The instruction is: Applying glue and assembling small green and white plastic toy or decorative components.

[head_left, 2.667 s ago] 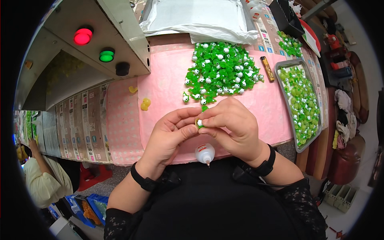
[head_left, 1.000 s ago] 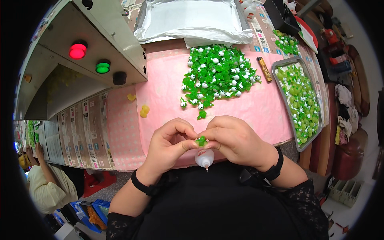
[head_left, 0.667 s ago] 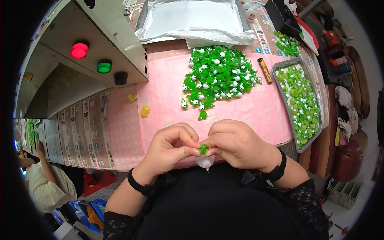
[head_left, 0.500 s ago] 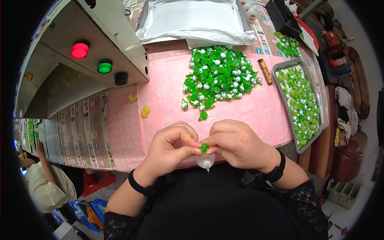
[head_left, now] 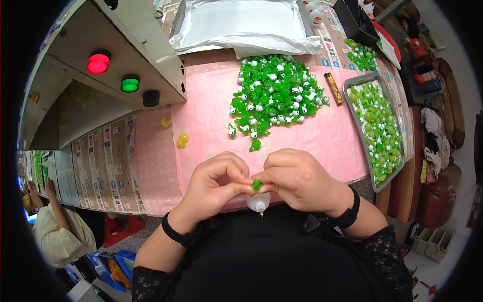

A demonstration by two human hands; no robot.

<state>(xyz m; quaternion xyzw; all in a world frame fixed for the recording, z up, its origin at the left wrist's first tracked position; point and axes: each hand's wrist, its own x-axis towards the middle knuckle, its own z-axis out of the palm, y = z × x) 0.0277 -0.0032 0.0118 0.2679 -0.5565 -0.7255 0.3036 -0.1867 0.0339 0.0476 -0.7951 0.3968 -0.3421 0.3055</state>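
Note:
My left hand (head_left: 215,185) and my right hand (head_left: 301,180) meet at the near edge of the pink table mat (head_left: 201,121), fingertips pinched together on one small green piece (head_left: 256,184). A small white squeeze bottle (head_left: 258,203) with a pointed tip hangs just below my fingers, tip down; which hand holds it is hidden. Farther out on the mat lies a heap of green pieces with white eyes (head_left: 274,95).
A metal tray (head_left: 352,83) on the right is filled with green pieces. A brown lighter-like stick (head_left: 333,88) lies beside it. A grey machine housing with red (head_left: 98,63), green and black buttons stands at left. Two yellow bits (head_left: 181,139) lie on the mat. Another person sits lower left.
My hands have dropped from above the mat to its near edge and closed tighter around the green piece. The bottle is now mostly hidden under my fingers.

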